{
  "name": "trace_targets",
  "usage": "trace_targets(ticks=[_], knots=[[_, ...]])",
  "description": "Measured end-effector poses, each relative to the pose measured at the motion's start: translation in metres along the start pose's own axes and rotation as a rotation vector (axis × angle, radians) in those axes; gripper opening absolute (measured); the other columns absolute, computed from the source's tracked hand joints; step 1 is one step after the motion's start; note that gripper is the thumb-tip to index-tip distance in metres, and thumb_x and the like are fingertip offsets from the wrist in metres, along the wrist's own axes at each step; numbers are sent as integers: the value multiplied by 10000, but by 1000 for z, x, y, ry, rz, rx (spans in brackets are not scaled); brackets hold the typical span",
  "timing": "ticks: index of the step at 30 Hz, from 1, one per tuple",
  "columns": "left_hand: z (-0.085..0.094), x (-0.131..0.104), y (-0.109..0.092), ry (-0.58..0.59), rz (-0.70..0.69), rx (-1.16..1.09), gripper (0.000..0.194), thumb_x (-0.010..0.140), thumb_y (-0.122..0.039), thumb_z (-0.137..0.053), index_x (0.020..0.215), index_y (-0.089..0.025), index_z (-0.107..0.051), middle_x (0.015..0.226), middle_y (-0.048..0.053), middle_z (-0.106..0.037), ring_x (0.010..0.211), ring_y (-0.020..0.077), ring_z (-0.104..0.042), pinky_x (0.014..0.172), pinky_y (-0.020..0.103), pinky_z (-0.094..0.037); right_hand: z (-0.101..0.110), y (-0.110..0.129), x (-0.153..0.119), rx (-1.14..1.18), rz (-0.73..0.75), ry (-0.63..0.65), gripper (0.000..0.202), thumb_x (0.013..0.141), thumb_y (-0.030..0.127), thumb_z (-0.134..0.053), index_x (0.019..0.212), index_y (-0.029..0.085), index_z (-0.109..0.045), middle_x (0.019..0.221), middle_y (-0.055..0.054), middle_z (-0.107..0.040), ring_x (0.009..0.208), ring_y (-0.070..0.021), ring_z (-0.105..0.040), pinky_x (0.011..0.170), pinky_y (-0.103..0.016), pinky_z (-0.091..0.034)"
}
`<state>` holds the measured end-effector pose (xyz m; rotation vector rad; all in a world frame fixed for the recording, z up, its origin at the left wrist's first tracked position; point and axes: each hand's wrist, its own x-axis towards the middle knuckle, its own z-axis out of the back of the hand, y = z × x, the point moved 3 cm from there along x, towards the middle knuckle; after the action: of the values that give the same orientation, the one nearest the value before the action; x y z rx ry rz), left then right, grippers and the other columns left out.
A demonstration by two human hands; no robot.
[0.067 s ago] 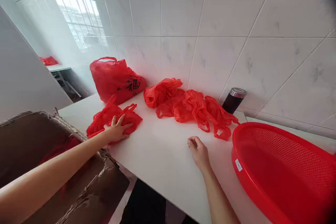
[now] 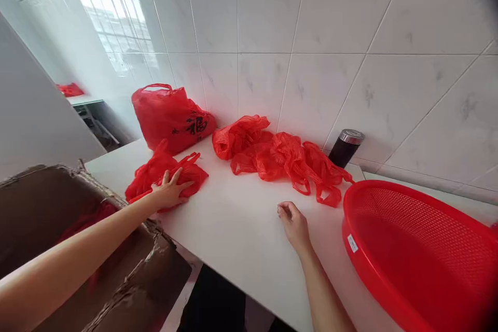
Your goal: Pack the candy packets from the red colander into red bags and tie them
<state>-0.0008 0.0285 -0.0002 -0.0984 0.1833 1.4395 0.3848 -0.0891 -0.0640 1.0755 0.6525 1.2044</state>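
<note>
My left hand (image 2: 170, 193) rests on a crumpled red plastic bag (image 2: 190, 171) at the left of the white table. Its fingers are spread over the bag and not wrapped round it. Over the table's middle is my right hand (image 2: 292, 219), its fingers curled in and thumb close to them, with nothing visible in it. Beyond both hands lies a row of loose, crumpled red plastic bags (image 2: 268, 153). A full red bag with black print (image 2: 167, 119) stands against the tiled wall behind the left hand.
A large red plastic basket (image 2: 363, 257) stands at the right. Behind it is a black flask with a silver lid (image 2: 345, 148). An open brown cardboard box (image 2: 128, 288), with red material inside, adjoins the white table's (image 2: 233, 244) left front edge.
My left hand and the bag under it have shifted slightly to the left. My right hand keeps its pose and place.
</note>
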Motion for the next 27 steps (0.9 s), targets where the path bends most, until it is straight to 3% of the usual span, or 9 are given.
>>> trace_targets(ticks=[7, 12, 15, 18, 21, 24, 27], knots=[[8, -13, -12, -120, -40, 14, 585, 823, -165, -607, 1389, -268, -498, 1621, 88, -70, 1364, 587, 1, 887, 850, -99, 0, -1, 0, 17, 4, 7, 278, 875, 475, -467, 877, 219, -576, 867, -26, -655, 790, -185, -604, 729, -293, -447], [18, -11, -34, -173, -59, -50, 546, 821, -365, -620, 1353, -274, -541, 1626, 93, -48, 1405, 538, 3, 978, 799, -74, 1, 1, 0, 18, 13, 3, 278, 871, 471, -474, 871, 213, -579, 855, -29, -656, 777, -184, -608, 726, -296, -457], [21, -14, -57, -138, -139, -117, 589, 784, -419, -642, 1350, -292, -539, 1623, 129, -39, 1432, 497, 9, 1016, 771, -89, 0, 1, 0, 14, 22, -3, 268, 873, 458, -472, 863, 212, -579, 846, -29, -658, 765, -182, -609, 710, -290, -460], [14, -17, -94, -83, -283, -201, 596, 743, -430, -681, 1313, -301, -568, 1613, 142, -109, 1428, 506, -49, 1016, 763, -138, -1, 0, 1, 8, 49, -11, 258, 876, 445, -466, 863, 212, -578, 826, -22, -657, 742, -173, -606, 697, -280, -465], [9, -13, -144, -122, -436, -257, 566, 738, -377, -702, 1287, -308, -582, 1593, 130, -193, 1427, 483, -128, 1030, 727, -208, -2, -2, 4, -5, 90, -29, 258, 884, 432, -446, 860, 211, -578, 813, -20, -658, 726, -165, -607, 688, -271, -475], [14, -7, -206, -245, -615, -344, 418, 828, -258, -607, 1246, -270, -594, 1527, 120, -325, 1412, 358, -267, 1080, 579, -298, -2, -1, 7, -45, 136, -63, 235, 888, 391, -432, 844, 214, -580, 784, -14, -661, 686, -161, -608, 649, -262, -480], [26, -27, -271, -350, -772, -445, 286, 880, -170, -500, 1129, -218, -632, 1306, 123, -537, 1242, 255, -489, 1036, 444, -402, -10, 5, 3, -142, 169, -155, 160, 855, 314, -466, 792, 225, -583, 713, -5, -644, 625, -165, -588, 594, -265, -462]])
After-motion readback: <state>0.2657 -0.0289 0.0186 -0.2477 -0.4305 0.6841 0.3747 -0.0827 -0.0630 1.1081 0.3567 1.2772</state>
